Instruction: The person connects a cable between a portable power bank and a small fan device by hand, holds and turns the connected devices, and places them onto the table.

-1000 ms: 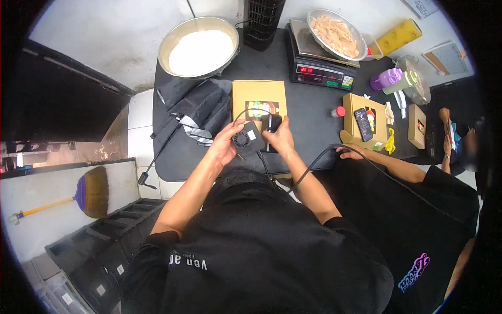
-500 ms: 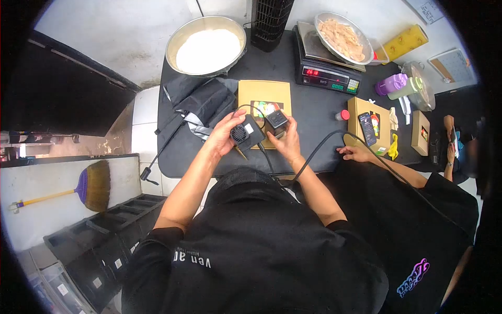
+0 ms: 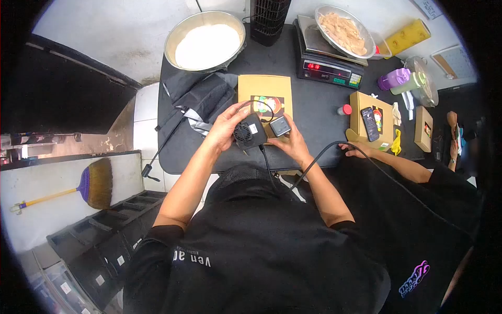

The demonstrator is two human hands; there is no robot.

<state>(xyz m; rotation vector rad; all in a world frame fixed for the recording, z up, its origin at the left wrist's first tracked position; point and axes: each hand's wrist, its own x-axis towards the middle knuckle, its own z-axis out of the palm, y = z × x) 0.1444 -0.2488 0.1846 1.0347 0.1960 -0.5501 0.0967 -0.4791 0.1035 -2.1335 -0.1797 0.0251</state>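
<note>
My left hand (image 3: 225,128) is closed around a black box-shaped device (image 3: 249,132) with a round slotted grille and a small white label. In my right hand (image 3: 295,146), the fingers grip a small black cube-like block (image 3: 280,126) by its side, a flat grey-edged face turned up. A thin black cord (image 3: 271,107) loops between the two devices. From the larger one, a thicker cable (image 3: 265,157) runs down toward my body. Both hands are above the near part of a brown cardboard box (image 3: 264,86) with a colourful printed picture, lying on the black table (image 3: 319,123).
A bowl of white powder (image 3: 206,47), a black fabric bundle (image 3: 206,99) and a scale (image 3: 330,70) bearing a bowl of raw meat (image 3: 342,32) stand on the table. At right, a co-worker's hand (image 3: 358,150) rests near another box (image 3: 361,125) with a phone (image 3: 369,124) on it.
The small block in my right hand has tipped so that its flat face shows more, and has shifted slightly down and right. My left hand still holds the grilled device.
</note>
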